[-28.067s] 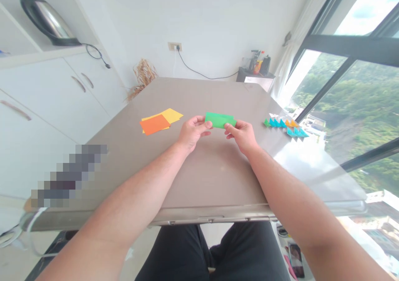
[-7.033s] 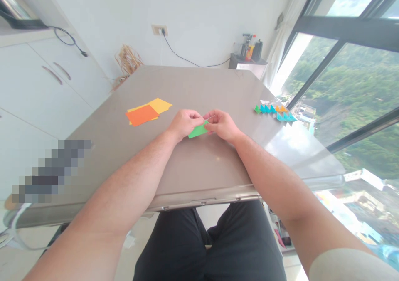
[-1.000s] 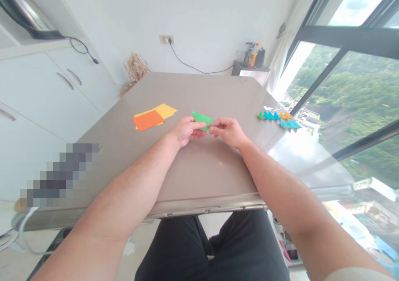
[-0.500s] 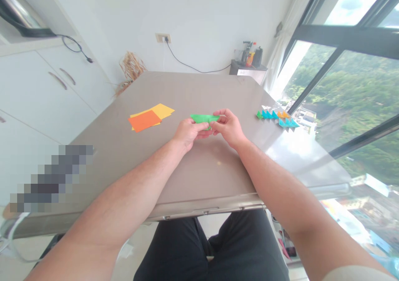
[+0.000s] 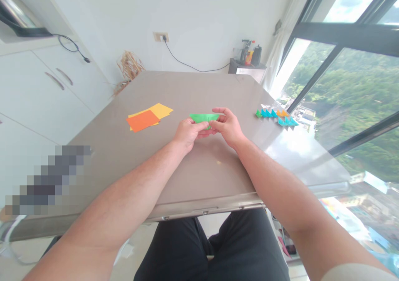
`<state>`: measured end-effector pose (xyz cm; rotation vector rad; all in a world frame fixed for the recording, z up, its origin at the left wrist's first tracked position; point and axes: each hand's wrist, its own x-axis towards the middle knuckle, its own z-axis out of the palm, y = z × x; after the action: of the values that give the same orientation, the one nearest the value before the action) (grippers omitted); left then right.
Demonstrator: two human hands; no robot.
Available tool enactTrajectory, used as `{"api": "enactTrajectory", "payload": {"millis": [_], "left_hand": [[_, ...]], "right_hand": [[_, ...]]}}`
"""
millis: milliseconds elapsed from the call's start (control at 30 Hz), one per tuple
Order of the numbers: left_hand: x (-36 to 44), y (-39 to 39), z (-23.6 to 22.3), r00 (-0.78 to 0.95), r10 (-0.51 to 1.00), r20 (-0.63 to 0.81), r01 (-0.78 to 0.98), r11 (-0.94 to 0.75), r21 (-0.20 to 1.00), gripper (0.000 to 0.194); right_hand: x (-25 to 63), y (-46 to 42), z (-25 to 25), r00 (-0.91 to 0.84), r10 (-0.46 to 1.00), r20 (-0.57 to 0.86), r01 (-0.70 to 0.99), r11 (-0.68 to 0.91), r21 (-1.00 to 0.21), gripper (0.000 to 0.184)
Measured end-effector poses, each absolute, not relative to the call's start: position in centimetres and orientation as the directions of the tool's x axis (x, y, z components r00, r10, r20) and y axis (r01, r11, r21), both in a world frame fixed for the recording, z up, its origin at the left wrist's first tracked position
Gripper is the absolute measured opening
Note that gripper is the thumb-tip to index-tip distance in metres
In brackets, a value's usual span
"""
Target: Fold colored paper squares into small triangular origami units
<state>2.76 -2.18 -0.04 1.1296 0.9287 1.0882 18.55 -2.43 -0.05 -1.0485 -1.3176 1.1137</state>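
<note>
Between my hands is a folded piece of green paper (image 5: 203, 117), its long straight edge turned away from me. My left hand (image 5: 187, 132) pinches its left part, thumb on top and fingers underneath. My right hand (image 5: 228, 126) grips the right part with thumb and fingers, while its index finger sticks out above the paper. Both thumbs meet near the middle of the lower edge. The fingers cover the bottom of the fold, so its full shape is hidden.
Orange paper (image 5: 143, 121) lies on yellow sheets (image 5: 161, 109) to the left on the grey table (image 5: 199, 89). At the right edge stand several small folded paper boats (image 5: 269, 113) in green, blue and orange. A window (image 5: 336, 73) borders the right side.
My right index finger has lifted and straightened a little away from the green paper. Both hands keep their hold, and the view has shifted very slightly.
</note>
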Motion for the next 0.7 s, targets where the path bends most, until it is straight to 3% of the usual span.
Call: {"api": "enactTrajectory", "payload": {"millis": [700], "left_hand": [[3.25,-2.53,0.08,0.204,0.978,-0.047,-0.086,0.066,0.994,0.025]], "right_hand": [[18.54,-1.94,-0.54,0.004,0.981,0.193,-0.093,0.193,-0.977,0.046]]}}
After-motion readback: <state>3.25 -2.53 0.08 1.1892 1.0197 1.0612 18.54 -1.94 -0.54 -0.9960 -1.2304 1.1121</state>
